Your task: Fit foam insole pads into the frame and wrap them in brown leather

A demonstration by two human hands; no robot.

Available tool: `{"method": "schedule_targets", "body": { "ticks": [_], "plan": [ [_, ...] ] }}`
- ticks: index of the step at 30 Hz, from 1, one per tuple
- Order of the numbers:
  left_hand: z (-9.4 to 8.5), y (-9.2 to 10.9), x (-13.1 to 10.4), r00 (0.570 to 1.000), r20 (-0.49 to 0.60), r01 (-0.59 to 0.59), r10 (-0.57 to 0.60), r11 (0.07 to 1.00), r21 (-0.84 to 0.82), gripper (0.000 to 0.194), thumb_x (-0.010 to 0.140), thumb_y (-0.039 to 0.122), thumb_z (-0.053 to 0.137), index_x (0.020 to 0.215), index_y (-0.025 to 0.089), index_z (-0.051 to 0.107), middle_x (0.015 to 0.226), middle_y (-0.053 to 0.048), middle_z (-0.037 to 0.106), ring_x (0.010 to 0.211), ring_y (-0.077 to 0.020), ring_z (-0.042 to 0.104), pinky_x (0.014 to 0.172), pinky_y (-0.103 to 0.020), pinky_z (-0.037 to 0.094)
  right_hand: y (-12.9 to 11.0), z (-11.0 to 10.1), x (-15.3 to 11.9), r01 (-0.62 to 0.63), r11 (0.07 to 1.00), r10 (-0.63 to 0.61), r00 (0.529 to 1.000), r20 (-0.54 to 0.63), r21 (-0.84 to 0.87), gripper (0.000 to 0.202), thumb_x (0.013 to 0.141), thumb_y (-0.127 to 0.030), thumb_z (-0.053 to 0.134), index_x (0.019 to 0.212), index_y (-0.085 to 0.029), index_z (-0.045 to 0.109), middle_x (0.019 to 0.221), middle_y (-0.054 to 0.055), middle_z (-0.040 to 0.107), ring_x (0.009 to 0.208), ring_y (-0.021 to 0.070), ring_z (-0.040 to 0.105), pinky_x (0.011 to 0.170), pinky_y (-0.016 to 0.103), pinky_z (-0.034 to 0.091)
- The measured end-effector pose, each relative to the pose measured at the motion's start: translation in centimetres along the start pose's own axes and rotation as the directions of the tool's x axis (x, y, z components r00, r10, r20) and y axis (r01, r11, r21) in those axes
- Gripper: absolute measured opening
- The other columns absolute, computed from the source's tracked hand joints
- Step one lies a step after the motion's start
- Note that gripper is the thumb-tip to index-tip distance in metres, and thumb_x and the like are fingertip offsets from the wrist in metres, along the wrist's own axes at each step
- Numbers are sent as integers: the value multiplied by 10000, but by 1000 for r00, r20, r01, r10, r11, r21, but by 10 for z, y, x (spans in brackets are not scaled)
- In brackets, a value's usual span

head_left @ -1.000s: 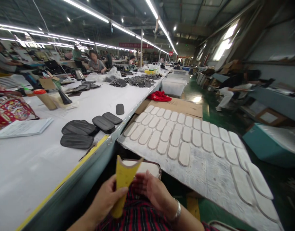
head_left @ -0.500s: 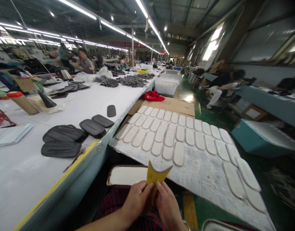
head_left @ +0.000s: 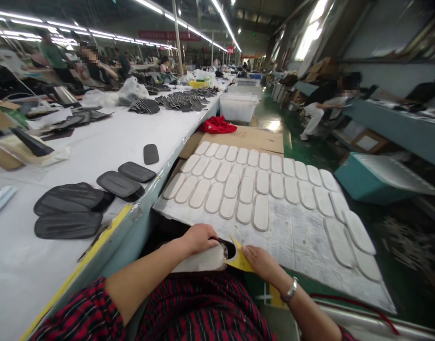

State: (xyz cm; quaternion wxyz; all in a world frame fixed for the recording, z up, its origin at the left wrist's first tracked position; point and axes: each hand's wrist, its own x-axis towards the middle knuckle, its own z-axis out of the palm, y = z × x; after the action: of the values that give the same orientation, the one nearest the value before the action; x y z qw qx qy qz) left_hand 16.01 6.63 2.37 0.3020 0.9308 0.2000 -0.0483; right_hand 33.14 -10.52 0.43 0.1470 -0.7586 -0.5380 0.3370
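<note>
My left hand (head_left: 199,237) is closed on the top edge of a long pale panel with a dark rim (head_left: 199,261), which lies over my lap. Between thumb and fingers, my right hand (head_left: 262,262) pinches a thin yellow piece with a curved notch (head_left: 241,259). The notch faces the panel's rounded right end, close to its dark rim; I cannot tell if they touch. Just beyond my hands, a grey board (head_left: 292,237) carries rows of pale oval pads with grey edges (head_left: 261,213).
To the left is a white table (head_left: 78,163) with a yellow-edged side. Dark moulded pads (head_left: 68,225) are stacked near its edge. A red cloth (head_left: 217,125) lies on cardboard beyond the board. A teal bin (head_left: 377,177) stands right. A seated person (head_left: 320,104) is farther back.
My hands were together on the yellow piece. The left hand has moved onto the pale panel, while the right has carried the yellow piece to the panel's end. My view has shifted.
</note>
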Motion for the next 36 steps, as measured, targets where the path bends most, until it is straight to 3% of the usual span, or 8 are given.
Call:
{"method": "schedule_targets", "body": {
  "ticks": [5,9,14,17,19,22,26,36],
  "plan": [
    [-10,4,5,994,96,-46,48,999,-17,237,750,342,516,872,250,697,822,-26,682,795,-196,586,689,-248,400,-17,-3,11,72,973,-53,995,89,-221,495,931,-373,184,776,-170,609,767,96,659,658,163,599,567,254,378],
    [-9,-3,2,981,179,-48,70,991,-126,310,748,398,519,979,235,645,925,-20,664,829,-182,589,711,-237,417,-25,-3,20,79,948,-59,996,73,-309,468,925,-351,216,792,-157,620,790,129,663,700,200,613,591,279,390],
    [-1,-14,-7,983,123,163,-135,954,-253,729,566,399,681,1205,141,444,1148,-115,554,983,-244,548,814,-312,432,-38,1,34,34,914,-41,999,-7,-404,507,925,-379,186,833,-137,622,797,163,655,771,262,613,649,340,402],
    [-2,-20,-6,989,133,103,-62,939,-328,930,540,317,707,1338,130,267,1380,-159,321,1211,-266,377,989,-346,309,-44,1,37,26,900,-50,998,-43,-435,536,928,-393,159,831,-140,622,804,163,651,788,262,607,678,350,400],
    [-4,-23,-3,980,197,40,32,936,-350,904,544,294,708,1334,141,297,1390,-141,317,1251,-270,322,1031,-356,249,-46,1,37,27,895,-59,997,-59,-445,544,930,-395,148,820,-143,618,799,158,650,778,251,607,680,343,397],
    [-3,-27,-1,969,224,-7,105,917,-399,767,575,288,692,1275,168,405,1285,-97,471,1163,-253,436,986,-337,317,-46,3,36,29,887,-75,994,-81,-461,548,932,-402,141,792,-153,608,785,137,654,757,228,610,670,323,394],
    [1,-29,-4,980,170,-12,102,886,-464,662,587,297,684,1207,191,479,1123,-51,583,992,-216,547,862,-293,415,-46,7,35,10,867,-73,991,-109,-497,538,936,-398,124,788,-182,594,779,86,659,744,196,615,658,299,397],
    [4,-14,-14,981,190,65,45,842,-535,378,613,245,641,984,174,647,888,-4,682,818,-181,598,720,-231,439,-58,15,20,33,851,-55,998,-26,-524,581,936,-392,75,828,-175,603,787,104,662,747,210,623,624,292,407]
  ]
}}
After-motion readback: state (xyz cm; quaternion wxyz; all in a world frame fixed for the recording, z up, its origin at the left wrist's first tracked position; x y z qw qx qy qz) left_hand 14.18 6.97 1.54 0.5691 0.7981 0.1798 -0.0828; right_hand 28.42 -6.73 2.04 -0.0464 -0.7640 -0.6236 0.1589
